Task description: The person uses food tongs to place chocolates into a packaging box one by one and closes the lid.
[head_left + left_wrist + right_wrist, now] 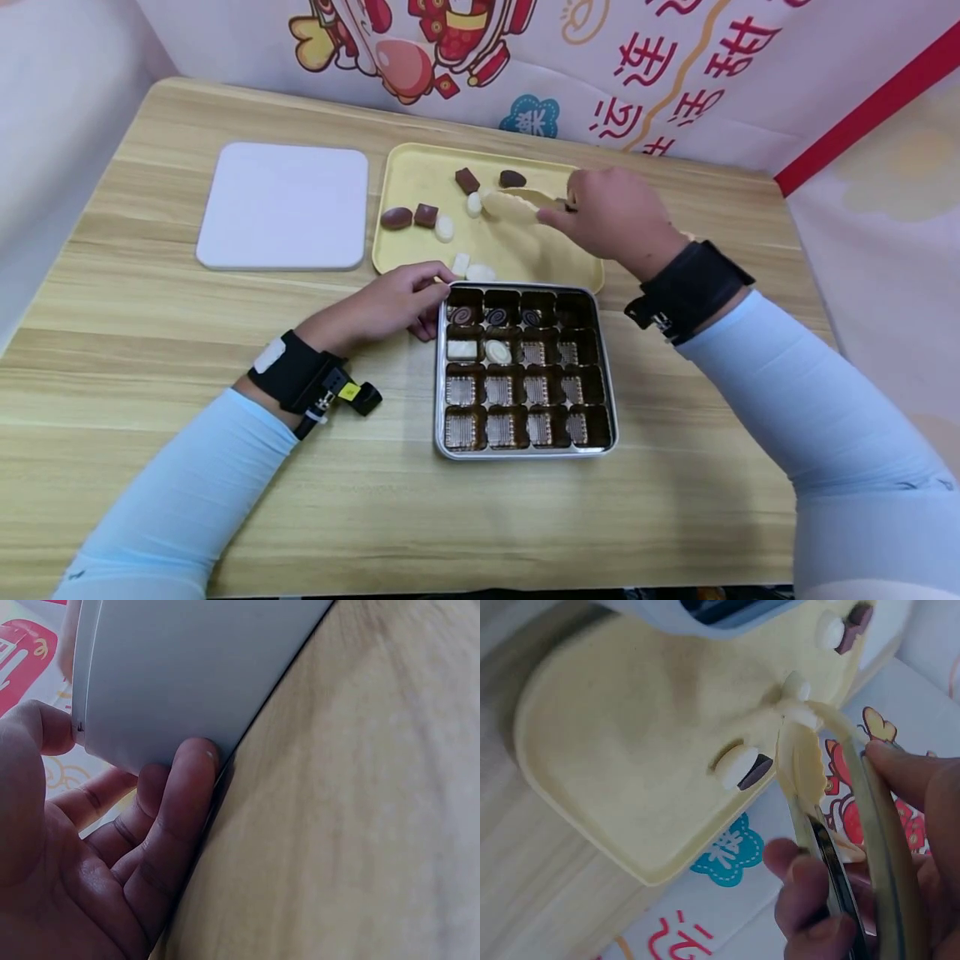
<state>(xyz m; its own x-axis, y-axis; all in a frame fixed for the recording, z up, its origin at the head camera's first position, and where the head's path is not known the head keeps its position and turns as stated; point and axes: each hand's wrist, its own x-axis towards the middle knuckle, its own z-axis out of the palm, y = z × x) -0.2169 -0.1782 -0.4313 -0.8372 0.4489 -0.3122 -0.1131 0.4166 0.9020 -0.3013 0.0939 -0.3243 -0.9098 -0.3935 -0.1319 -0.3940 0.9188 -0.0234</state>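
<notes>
White board, yellow tray beside, tin nearer

So the table is a pale wood-look top with streaky grain and a rounded far left corner. Three things sit straight on it. There's a flat white slab with rounded corners, over toward that far left corner. Just right of it, a yellow tray runs lengthwise near the far edge, around the middle. Then a square metal tin sits between the tray and the near edge, a bit right of center. Its back side overlaps the tray's front rim in the head view, can't tell if they're touching.
</notes>
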